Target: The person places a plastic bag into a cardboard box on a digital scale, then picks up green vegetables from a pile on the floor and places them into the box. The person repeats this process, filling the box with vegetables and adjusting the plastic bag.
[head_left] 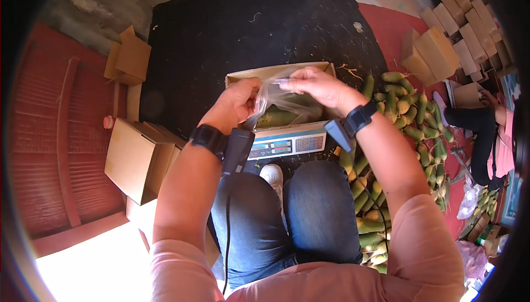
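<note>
A clear plastic bag [267, 93] is stretched between my two hands over an open cardboard box [232, 75]. My left hand [240, 99] is closed on the bag's left edge, and my right hand [316, 84] pinches the bag at its upper right. Inside the box lie large green radishes [279, 117], partly covered by the film and my hands. The box rests on a digital scale [309, 143], whose display and keypad face my knees. Both wrists wear black straps with dark devices.
A heap of green radishes [406, 103] spreads along my right side. Cardboard boxes [132, 153] stand at the left, with another box [131, 56] behind. Stacked cartons [464, 26] fill the far right. A person [486, 131] sits at the right edge. Dark sheeting [265, 15] covers the floor ahead.
</note>
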`<move>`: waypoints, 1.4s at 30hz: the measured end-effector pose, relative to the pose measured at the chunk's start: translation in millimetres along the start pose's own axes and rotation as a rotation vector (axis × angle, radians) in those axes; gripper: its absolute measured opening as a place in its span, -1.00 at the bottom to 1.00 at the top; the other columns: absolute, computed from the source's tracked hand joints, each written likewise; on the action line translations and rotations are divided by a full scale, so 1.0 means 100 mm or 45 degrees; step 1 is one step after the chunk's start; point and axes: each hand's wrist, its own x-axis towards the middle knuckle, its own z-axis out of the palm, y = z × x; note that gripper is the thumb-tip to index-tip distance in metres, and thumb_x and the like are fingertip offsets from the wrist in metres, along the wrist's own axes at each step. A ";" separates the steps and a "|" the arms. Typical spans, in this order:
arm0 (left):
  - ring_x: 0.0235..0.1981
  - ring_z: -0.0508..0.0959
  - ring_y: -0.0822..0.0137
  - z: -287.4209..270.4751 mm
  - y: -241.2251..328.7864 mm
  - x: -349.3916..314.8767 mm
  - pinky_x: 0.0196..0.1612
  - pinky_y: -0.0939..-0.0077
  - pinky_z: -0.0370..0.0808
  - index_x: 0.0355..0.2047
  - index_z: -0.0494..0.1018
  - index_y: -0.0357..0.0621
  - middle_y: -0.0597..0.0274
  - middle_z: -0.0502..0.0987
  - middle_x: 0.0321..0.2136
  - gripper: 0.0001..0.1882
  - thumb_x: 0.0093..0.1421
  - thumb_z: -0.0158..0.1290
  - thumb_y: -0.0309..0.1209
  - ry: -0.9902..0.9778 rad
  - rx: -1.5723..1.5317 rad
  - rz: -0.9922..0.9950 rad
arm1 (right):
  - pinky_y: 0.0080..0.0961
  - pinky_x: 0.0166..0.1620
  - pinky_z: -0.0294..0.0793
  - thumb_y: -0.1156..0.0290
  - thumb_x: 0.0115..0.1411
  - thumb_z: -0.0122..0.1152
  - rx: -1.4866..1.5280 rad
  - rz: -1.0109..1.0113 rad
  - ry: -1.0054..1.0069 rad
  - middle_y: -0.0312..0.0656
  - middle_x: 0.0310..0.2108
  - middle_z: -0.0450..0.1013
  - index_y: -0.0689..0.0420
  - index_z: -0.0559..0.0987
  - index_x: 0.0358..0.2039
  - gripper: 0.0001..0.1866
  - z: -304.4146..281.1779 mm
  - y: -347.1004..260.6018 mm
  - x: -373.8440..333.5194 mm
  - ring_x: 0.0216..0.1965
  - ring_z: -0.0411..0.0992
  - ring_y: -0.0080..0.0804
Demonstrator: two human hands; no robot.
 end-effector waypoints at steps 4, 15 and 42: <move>-0.55 0.36 0.45 -0.19 -0.18 0.43 -0.31 0.45 0.39 -0.53 0.33 -0.10 0.37 0.30 -0.67 -0.86 0.19 -0.08 -0.42 0.132 -0.369 0.033 | -0.59 -0.19 0.34 0.21 0.08 0.24 1.422 0.037 0.562 -0.32 -0.67 0.34 0.06 0.42 -0.73 -0.66 -0.04 0.31 -0.06 -0.51 0.32 -0.52; -0.32 0.48 0.38 -0.09 -0.18 0.93 -0.14 0.45 0.35 -0.50 0.30 -0.05 0.37 0.41 -0.52 -0.82 0.22 -0.25 -0.37 0.538 -1.252 0.136 | -0.48 -0.18 0.30 0.48 0.12 -0.24 2.329 0.066 1.810 -0.28 -0.56 0.25 0.15 0.37 -0.46 -0.85 0.28 0.41 0.29 -0.51 0.24 -0.44; -0.49 0.51 0.56 -0.12 -0.40 0.70 -0.51 0.74 0.40 -0.20 0.38 -0.10 0.26 0.56 -0.32 -0.67 0.31 -0.15 -0.10 -0.122 -0.862 0.131 | -0.21 0.20 0.22 0.05 0.15 0.18 1.651 -0.230 0.546 -0.06 -0.15 0.45 0.17 0.41 -0.27 -0.59 0.41 0.34 0.11 0.07 0.31 -0.19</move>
